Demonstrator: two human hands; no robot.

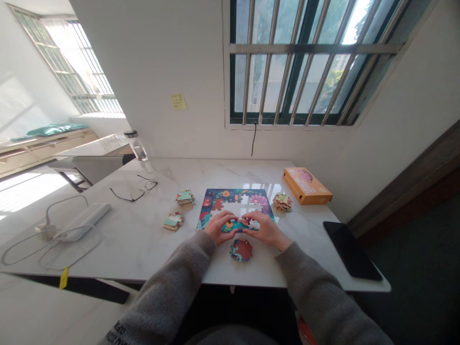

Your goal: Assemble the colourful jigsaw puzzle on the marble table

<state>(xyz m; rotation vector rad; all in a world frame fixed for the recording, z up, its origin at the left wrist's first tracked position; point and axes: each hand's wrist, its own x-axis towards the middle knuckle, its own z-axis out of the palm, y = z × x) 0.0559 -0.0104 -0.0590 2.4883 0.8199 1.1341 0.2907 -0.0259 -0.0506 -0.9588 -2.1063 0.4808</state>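
Observation:
A partly assembled jigsaw puzzle [212, 195] lies on the table in front of me, its colourful border joined around a pale gap in the middle. Over its near edge, my left hand [220, 227] rests with thumb and forefinger apart, and the printed pieces show between them. My right hand [263, 228] faces it, fingers closed around a small reddish-brown puzzle piece [245, 222], partly hidden by the fingertips. Just below both hands sits a pile of dark red and blue puzzle pieces [241, 250].
Stacks of puzzle pieces stand left [185, 198] and right [282, 203] of the puzzle, with another stack [173, 221] nearer left. An orange box [306, 186], a black phone [352, 250], glasses [138, 193], a power strip [84, 221] with cables and a bottle [138, 146] surround them.

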